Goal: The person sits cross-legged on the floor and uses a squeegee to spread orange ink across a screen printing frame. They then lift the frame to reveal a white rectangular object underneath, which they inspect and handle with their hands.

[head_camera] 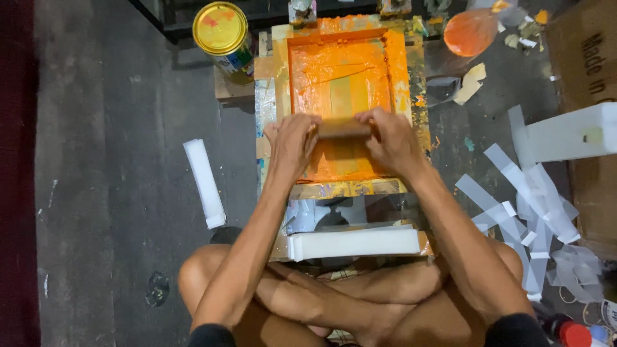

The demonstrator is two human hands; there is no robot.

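Observation:
A printing screen frame (402, 71) smeared with orange ink lies flat on a low stand in front of me. Both hands grip a wooden squeegee (344, 128) held across the screen near its front edge. My left hand (292, 138) clasps its left end, and my right hand (389, 138) clasps its right end. A stack of white strips (353, 243) lies on the stand's near end, just above my crossed legs.
A yellow-lidded paint can (222, 32) stands at the back left. An orange-stained lid (472, 31) lies at the back right. One white strip (205, 183) rests on the floor to the left, and several white strips (533, 212) are scattered to the right beside cardboard boxes (588, 51).

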